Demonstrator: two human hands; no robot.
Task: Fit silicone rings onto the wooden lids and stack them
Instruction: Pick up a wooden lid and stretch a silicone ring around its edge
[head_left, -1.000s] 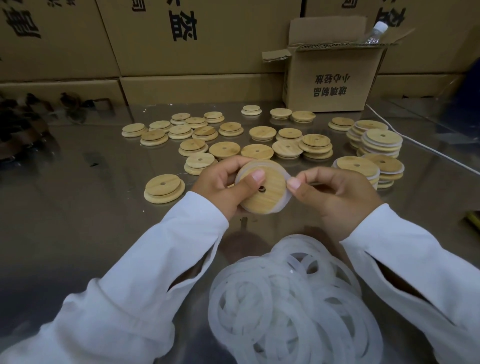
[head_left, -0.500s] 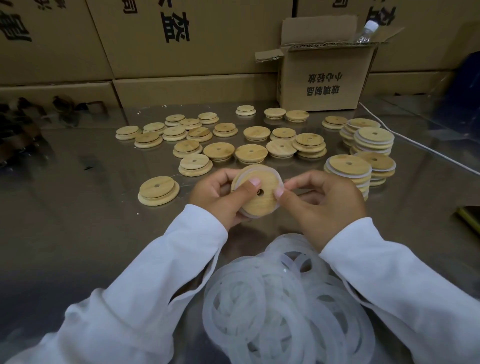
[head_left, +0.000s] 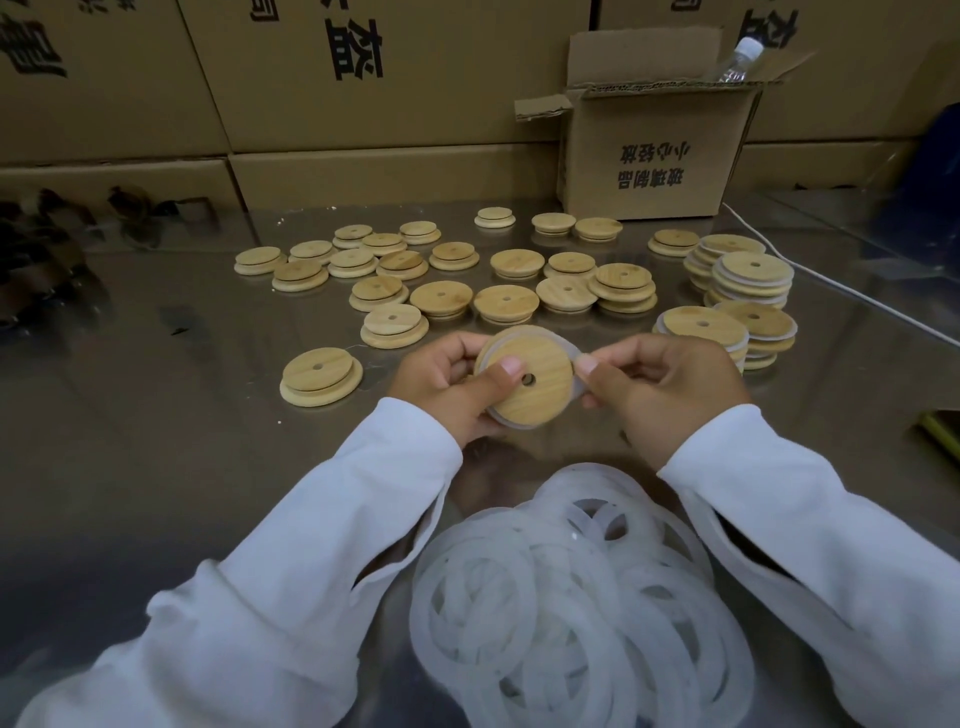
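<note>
**Two hands working a silicone ring around a wooden lid**

The left hand (head_left: 447, 382) is gripping a round, pale bamboo lid with a small centre hole (head_left: 524, 376), holding it above the table with the thumb pressing across its face near the hole and the fingers curling behind. The right hand (head_left: 670, 387) is pinching the lid's right edge between thumb and fingertips, where a translucent white silicone ring (head_left: 574, 353) is showing as a thin band around the rim. Both hands are closed on this same lid and ring, nearly touching each other. White long sleeves (head_left: 322, 545) are covering both arms.

Just below the hands, nearest the viewer, a loose heap of translucent white silicone rings (head_left: 576, 597) is lying on the shiny grey metal table (head_left: 156, 467).

Beyond the hands, many bare round wooden lids (head_left: 441, 299) are lying scattered across the table, most singly, a few doubled up. One lid (head_left: 321, 375) is sitting apart to the left of the left hand.

To the right, short stacks of wooden lids with white rings showing at their edges (head_left: 727, 306) are standing close together.

At the back, an open brown cardboard box with printed characters (head_left: 654, 161) is standing on the table, with a clear plastic bottle (head_left: 737, 60) sticking out of it. Large brown cartons (head_left: 389, 104) are lining the wall behind.
</note>
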